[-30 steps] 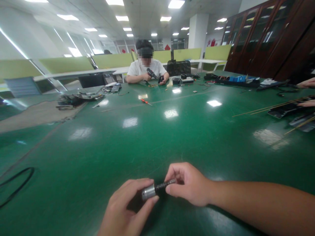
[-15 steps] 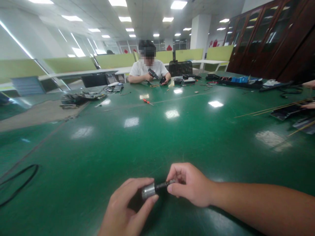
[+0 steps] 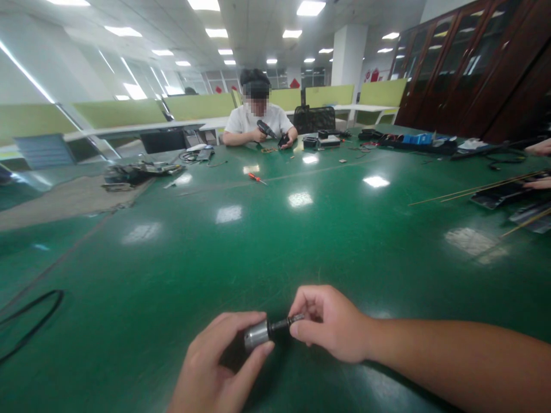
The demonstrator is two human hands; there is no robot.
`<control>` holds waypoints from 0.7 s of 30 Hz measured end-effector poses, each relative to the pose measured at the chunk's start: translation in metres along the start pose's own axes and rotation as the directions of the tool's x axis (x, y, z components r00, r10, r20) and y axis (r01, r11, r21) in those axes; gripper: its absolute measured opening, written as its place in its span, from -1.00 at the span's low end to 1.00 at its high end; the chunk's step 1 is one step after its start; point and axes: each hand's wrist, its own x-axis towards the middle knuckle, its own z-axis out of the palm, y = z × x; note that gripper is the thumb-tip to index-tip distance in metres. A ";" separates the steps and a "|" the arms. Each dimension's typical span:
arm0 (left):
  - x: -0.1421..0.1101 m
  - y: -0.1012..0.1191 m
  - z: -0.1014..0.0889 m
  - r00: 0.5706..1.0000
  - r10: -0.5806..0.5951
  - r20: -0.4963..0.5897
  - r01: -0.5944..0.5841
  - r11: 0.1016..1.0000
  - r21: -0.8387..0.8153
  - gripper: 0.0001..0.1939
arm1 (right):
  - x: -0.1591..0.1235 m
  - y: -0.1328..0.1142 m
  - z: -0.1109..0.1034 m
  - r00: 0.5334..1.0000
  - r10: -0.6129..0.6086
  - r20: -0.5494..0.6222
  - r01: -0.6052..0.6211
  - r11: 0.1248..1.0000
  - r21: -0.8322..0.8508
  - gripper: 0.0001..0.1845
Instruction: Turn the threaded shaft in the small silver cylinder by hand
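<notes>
Low over the near edge of the green table (image 3: 258, 241), both my hands hold one small part. My left hand (image 3: 210, 367) is closed around a short silver metal cylinder (image 3: 256, 334). A thin dark shaft (image 3: 284, 323) sticks out of the cylinder to the right. My right hand (image 3: 329, 323) pinches the far end of that shaft between thumb and fingers. The rest of what the left palm covers is hidden.
A person (image 3: 256, 117) sits at the far side holding a dark tool. A red screwdriver (image 3: 256, 178) lies mid-table. A black cable loop (image 3: 30, 324) lies at the left. Thin rods (image 3: 469, 189), dark panels and another person's hands (image 3: 538, 183) are at the right.
The silver cylinder and my left hand have shifted slightly left and down. My right hand keeps its pinch on the shaft.
</notes>
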 end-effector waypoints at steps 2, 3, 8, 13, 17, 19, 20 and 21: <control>0.003 0.002 -0.001 1.000 0.013 -0.004 -0.013 1.000 0.018 -0.80 | 0.000 0.000 0.000 1.000 0.006 0.004 -0.006 1.000 0.003 -0.83; 0.003 0.002 -0.002 1.000 0.015 -0.003 -0.015 1.000 0.026 -0.80 | 0.000 0.000 0.000 1.000 0.009 0.005 -0.009 1.000 0.005 -0.84; 0.005 0.004 -0.003 1.000 0.018 -0.018 -0.017 0.999 0.036 -0.81 | 0.001 0.000 0.000 1.000 0.009 -0.008 -0.009 1.000 -0.004 -0.84; 0.006 0.004 -0.003 0.999 0.009 -0.033 -0.008 1.000 0.024 -0.83 | 0.001 0.000 0.000 1.000 0.007 -0.011 -0.007 1.000 0.012 -0.84; 0.006 0.003 -0.003 1.000 0.001 -0.022 0.000 1.000 0.023 -0.82 | 0.000 0.000 0.000 1.000 0.012 -0.007 -0.012 1.000 0.016 -0.83; 0.006 0.003 -0.003 1.000 -0.007 -0.019 0.008 1.000 0.023 -0.81 | 0.000 0.000 0.000 1.000 0.013 -0.008 -0.012 1.000 0.014 -0.82; 0.005 0.003 -0.003 1.000 -0.010 -0.018 0.011 1.000 0.022 -0.81 | 0.000 0.000 0.000 1.000 0.012 -0.010 -0.012 1.000 0.013 -0.82; 0.005 0.003 -0.003 1.000 -0.011 -0.017 0.012 1.000 0.021 -0.80 | 0.000 -0.001 -0.001 1.000 0.011 -0.012 -0.010 1.000 0.012 -0.82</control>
